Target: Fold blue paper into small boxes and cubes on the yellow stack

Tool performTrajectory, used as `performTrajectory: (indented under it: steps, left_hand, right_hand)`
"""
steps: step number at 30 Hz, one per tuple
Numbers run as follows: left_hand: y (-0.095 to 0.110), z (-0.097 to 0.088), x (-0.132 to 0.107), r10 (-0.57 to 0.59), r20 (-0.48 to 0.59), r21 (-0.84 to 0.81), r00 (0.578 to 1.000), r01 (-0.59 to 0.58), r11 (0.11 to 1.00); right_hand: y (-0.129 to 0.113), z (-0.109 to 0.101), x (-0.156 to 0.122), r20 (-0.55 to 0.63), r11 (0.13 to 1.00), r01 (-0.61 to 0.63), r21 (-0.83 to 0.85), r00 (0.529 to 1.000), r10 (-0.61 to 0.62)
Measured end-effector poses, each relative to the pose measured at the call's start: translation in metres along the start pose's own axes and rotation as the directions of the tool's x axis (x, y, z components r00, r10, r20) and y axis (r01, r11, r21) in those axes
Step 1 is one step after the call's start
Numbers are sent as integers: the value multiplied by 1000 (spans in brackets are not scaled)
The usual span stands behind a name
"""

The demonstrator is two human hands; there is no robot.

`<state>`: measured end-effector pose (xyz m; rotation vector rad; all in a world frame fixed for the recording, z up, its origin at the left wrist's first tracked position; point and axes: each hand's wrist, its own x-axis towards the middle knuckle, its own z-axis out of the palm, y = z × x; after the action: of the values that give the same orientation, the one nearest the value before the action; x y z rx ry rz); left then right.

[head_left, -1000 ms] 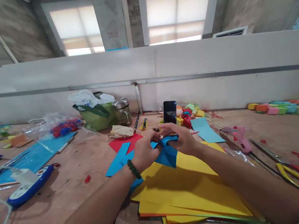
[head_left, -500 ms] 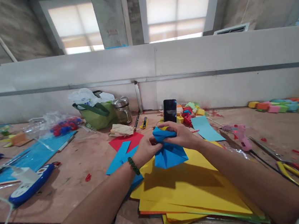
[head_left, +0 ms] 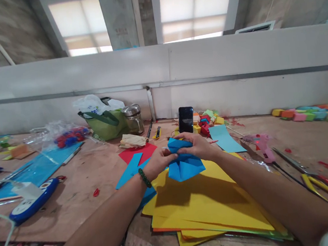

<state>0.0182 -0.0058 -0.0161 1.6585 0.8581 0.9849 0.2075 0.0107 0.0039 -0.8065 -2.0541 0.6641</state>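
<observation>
A folded piece of blue paper [head_left: 187, 169] is held up between both hands, above a stack of yellow paper sheets [head_left: 209, 208]. My left hand [head_left: 159, 162], with a dark green bead bracelet [head_left: 144, 178] at the wrist, pinches the paper's left side. From the right, my right hand [head_left: 198, 146] grips its upper part, thumb across the front and fingers behind. Creases fan down to the paper's wide lower edge. Blue paper strips [head_left: 130, 170] and a red sheet [head_left: 138, 153] lie just left of the stack.
A phone [head_left: 186, 119] stands upright behind my hands, beside colourful folded paper pieces [head_left: 208, 120]. To the right are a pink glue gun [head_left: 263, 145] and scissors [head_left: 294, 161]. Leftward sit a power strip [head_left: 35, 202], a green bag [head_left: 105, 123], a glass jar [head_left: 134, 120] and a yellow cutter [head_left: 157, 133].
My right thumb has shifted inward over the front of the blue paper, and my left fingers have moved slightly. The view has tipped down a little. Both hands keep their hold.
</observation>
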Motion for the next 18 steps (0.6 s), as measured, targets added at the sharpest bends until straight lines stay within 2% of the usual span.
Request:
performTrajectory:
  steps: [2, 4, 6, 8, 10, 12, 15, 18]
  left_hand:
    - [-2, -2, 2, 68, -72, 68, 995, -63, 996]
    - [-4, -4, 4, 154, -183, 176, 971, -122, 977]
    - [-5, -7, 5, 227, -280, 290, 933, -143, 946]
    - [-6, -9, 5, 279, -326, 367, 903, -151, 918]
    - [-6, -10, 6, 315, -335, 411, 888, -163, 897]
    - [-6, -11, 6, 329, -361, 428, 873, -158, 890]
    - [-8, -15, 8, 303, -425, 410, 853, -117, 904]
    - [-13, -21, 12, 265, -465, 373, 845, -85, 924]
  right_hand:
    - [3, 2, -1, -104, 1000, -9, -26, 995, 7]
    - [0, 2, -2, -236, 996, -3, -91, 972, -18]
    - [-7, 2, -4, -269, 979, 27, -200, 960, -81]
    - [-16, 3, -6, -176, 950, 74, -304, 975, -133]
    - [-20, 6, -7, -31, 929, 93, -358, 993, -111]
    - [-18, 7, -7, 66, 938, 52, -342, 997, -31]
    - [-14, 4, -7, 125, 968, 0, -250, 992, 32]
    - [-18, -1, -7, 198, 969, 148, -197, 974, -108]
